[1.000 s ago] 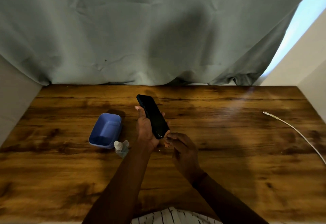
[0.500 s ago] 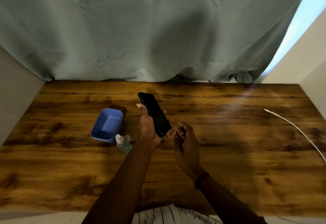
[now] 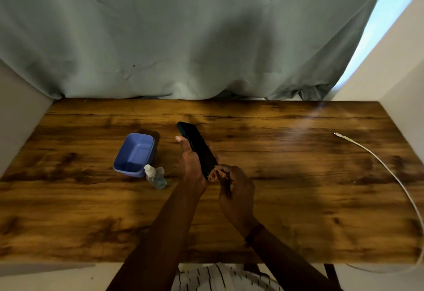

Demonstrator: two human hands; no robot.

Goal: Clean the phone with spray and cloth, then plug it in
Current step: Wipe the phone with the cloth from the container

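Note:
My left hand (image 3: 191, 163) holds a black phone (image 3: 197, 146) tilted up above the middle of the wooden table (image 3: 286, 187), screen facing right. My right hand (image 3: 236, 192) pinches a small brownish cloth (image 3: 215, 174) against the phone's lower end. A small clear spray bottle (image 3: 155, 177) with a white top stands on the table just left of my left wrist. A white charging cable (image 3: 376, 160) lies at the right, its plug end pointing left and the cord running off the front right corner.
A blue plastic tub (image 3: 135, 154) sits behind the spray bottle on the left. A grey-green curtain (image 3: 183, 38) hangs along the table's back edge. Pale walls close in both sides. My striped clothing shows below the front edge.
My right hand has brought the cloth into view at the phone's lower end and shifted slightly. The phone stays in my left hand at much the same tilt.

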